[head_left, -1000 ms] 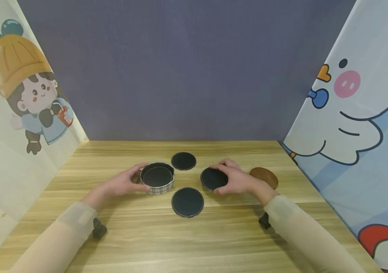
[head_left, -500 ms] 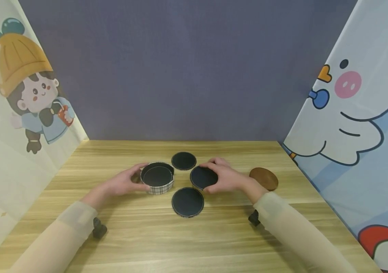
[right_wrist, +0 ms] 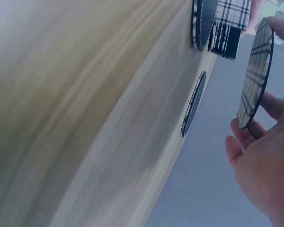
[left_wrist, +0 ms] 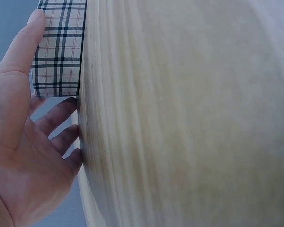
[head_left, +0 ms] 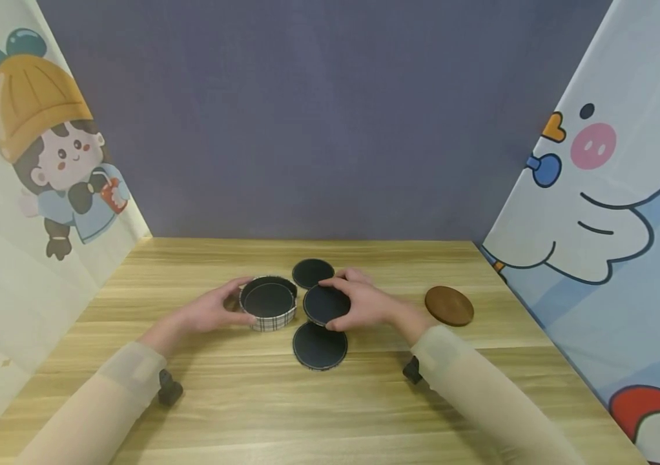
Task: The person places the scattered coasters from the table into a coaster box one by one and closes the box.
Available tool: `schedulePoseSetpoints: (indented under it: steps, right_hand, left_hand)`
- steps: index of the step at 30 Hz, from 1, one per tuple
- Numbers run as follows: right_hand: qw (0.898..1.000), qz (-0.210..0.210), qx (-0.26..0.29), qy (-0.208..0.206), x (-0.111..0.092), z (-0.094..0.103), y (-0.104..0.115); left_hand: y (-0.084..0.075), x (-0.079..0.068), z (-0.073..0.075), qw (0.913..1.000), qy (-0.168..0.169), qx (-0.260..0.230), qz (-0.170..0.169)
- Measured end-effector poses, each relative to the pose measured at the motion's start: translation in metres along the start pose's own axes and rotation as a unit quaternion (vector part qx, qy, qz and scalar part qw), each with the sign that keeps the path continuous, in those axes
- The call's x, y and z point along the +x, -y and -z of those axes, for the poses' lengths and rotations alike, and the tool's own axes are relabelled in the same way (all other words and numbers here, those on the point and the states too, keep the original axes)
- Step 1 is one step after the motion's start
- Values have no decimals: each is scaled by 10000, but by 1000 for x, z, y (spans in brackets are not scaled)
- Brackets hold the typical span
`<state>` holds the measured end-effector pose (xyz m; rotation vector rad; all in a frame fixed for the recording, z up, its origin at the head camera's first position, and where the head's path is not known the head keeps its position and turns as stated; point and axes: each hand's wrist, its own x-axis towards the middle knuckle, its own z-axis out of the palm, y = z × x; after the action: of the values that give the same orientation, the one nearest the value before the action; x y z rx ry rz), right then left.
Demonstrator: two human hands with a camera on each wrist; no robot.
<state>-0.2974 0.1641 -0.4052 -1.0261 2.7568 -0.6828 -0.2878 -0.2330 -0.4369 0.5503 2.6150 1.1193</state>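
Observation:
A round coaster holder [head_left: 268, 321] with plaid sides and a black inside stands left of centre on the table. My left hand [head_left: 210, 311] grips it from its left, thumb along the plaid wall [left_wrist: 61, 52] in the left wrist view. Between thumb and fingers, my right hand [head_left: 365, 307] holds a black round coaster [head_left: 324, 305] by its edge. The right wrist view shows that coaster's plaid underside [right_wrist: 256, 71], raised clear of the tabletop. Two more black coasters lie flat, one farther back [head_left: 311, 272] and one nearer [head_left: 319, 347], both partly overlapped by the held one in the head view.
To the right, a brown round disc [head_left: 449, 305] lies on the wood-grain table [head_left: 307, 413]. A dark cloth wall [head_left: 318, 129] rises behind the table, with printed cartoon curtains on both sides.
My right hand has moved left with its coaster, from beside the brown disc to close by the coaster holder. The left hand and the holder have stayed in place.

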Motion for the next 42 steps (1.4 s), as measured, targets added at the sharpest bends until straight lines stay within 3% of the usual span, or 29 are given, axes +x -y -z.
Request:
schedulePoseSetpoints:
  steps: [25,42]
  right_hand:
    - [9997,191,-41,158,47,-15,37]
    - [9999,-2,95,111,76,-31,54]
  left_hand:
    - [-3,1,0,9999,73,69,83]
    - [-2,0,2,9999,118,5,110]
